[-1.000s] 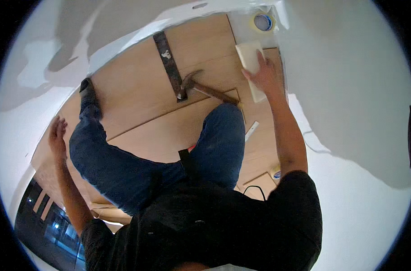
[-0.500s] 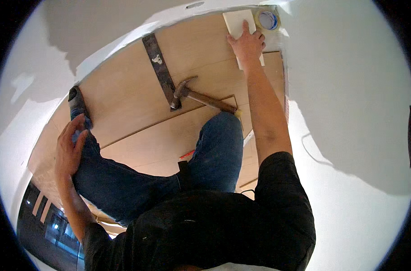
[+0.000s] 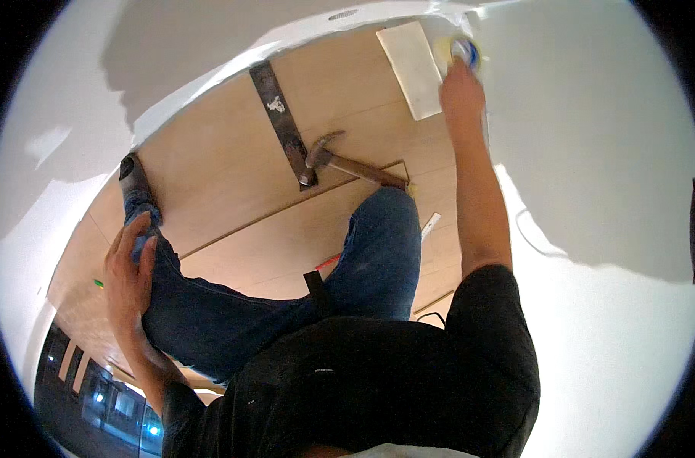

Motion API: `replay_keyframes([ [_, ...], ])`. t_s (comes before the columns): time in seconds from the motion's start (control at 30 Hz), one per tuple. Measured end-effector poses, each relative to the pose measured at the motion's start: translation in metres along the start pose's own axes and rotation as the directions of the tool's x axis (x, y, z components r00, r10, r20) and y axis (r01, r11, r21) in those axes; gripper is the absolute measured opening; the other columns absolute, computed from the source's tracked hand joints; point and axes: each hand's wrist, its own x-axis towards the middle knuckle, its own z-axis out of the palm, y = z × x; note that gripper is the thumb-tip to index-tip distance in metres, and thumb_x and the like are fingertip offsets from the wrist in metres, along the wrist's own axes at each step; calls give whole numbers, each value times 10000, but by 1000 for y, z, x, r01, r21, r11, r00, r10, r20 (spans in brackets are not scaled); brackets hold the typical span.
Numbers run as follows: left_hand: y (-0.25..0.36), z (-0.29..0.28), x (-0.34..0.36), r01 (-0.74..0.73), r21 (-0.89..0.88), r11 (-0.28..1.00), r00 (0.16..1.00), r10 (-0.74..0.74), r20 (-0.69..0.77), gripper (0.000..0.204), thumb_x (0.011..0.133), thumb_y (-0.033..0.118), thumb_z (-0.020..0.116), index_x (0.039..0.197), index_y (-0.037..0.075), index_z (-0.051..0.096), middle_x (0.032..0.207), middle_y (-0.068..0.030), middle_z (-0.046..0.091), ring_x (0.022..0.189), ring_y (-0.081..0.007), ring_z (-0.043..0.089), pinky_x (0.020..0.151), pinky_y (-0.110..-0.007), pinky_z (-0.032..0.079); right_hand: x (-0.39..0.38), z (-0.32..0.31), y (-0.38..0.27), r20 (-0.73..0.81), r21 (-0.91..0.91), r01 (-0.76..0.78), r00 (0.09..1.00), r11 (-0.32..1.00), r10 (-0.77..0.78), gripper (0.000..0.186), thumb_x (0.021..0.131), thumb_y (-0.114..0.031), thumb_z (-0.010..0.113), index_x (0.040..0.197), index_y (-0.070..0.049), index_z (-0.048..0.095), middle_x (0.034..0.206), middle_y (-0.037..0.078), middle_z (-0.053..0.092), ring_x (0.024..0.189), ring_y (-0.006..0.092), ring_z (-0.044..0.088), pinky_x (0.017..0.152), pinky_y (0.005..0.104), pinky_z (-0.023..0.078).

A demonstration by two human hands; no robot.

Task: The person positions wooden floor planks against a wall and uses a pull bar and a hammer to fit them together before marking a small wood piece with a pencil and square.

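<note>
At the far right corner, my right hand (image 3: 463,93) reaches to a roll of tape (image 3: 472,53) with a blue inner ring. Its fingers are closed at the near side of the roll, partly hidden and blurred. Just left of it, a flat cream rectangular piece (image 3: 411,70) lies on the wood-look floor, with no hand on it. My left hand (image 3: 128,267) rests against my left lower leg, fingers apart and holding nothing. Between my legs and the far wall lies a claw hammer (image 3: 359,169), its head against the end of a dark flat bar (image 3: 280,114).
White walls (image 3: 584,168) bound the floor planks (image 3: 210,183) at the far side and right. A raised plank edge runs beneath the hammer handle. A red strip (image 3: 329,262) and a white strip (image 3: 431,227) lie near my right knee. A cord loops at right.
My right hand has left the cream piece and moved right onto the tape roll, which now sits tilted and slightly nearer. My left hand stays by my leg; the whole view has shifted a little.
</note>
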Motion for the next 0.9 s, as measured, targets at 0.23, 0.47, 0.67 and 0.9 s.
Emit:
replay_keyframes([
  [0.23, -11, -3, -3, -43, -74, 996, 997, 47, 54, 339, 1012, 142, 623, 1327, 21, 654, 1267, -176, 703, 1191, -324, 671, 1044, -426, 506, -103, 39, 3, -118, -223, 97, 985, 970, -125, 717, 943, -368, 653, 1531, -32, 416, 1545, 289, 423, 1382, 535, 421, 1152, 583, 356],
  [0.47, -7, -6, -14, 17, -63, 998, 1000, -17, 8, 317, 1027, 129, 593, 1309, -3, 651, 1272, -194, 696, 1198, -331, 664, 1051, -407, 497, -34, 77, -22, 30, 139, -54, 998, 989, 51, 957, 849, -590, 743, 1613, -186, 332, 1619, 346, 203, 1465, 548, 267, 1191, 652, 217],
  [0.67, -13, -4, -16, -15, -129, 992, 999, 8, -49, 318, 1021, 178, 620, 1295, 25, 670, 1188, -173, 714, 1129, -323, 688, 1013, -424, 518, -34, 93, -14, -44, 181, -63, 996, 982, 72, 906, 847, -595, 755, 1599, -268, 369, 1614, 329, 203, 1452, 568, 254, 1177, 679, 202],
  [0.9, -19, -5, -16, -28, -129, 991, 999, 22, -50, 329, 1012, 164, 627, 1309, 27, 661, 1185, -172, 718, 1126, -319, 691, 1002, -429, 525, -27, 98, -12, -116, 166, -25, 992, 986, 45, 901, 839, -635, 741, 1593, -300, 380, 1608, 308, 239, 1446, 568, 269, 1165, 698, 204],
])
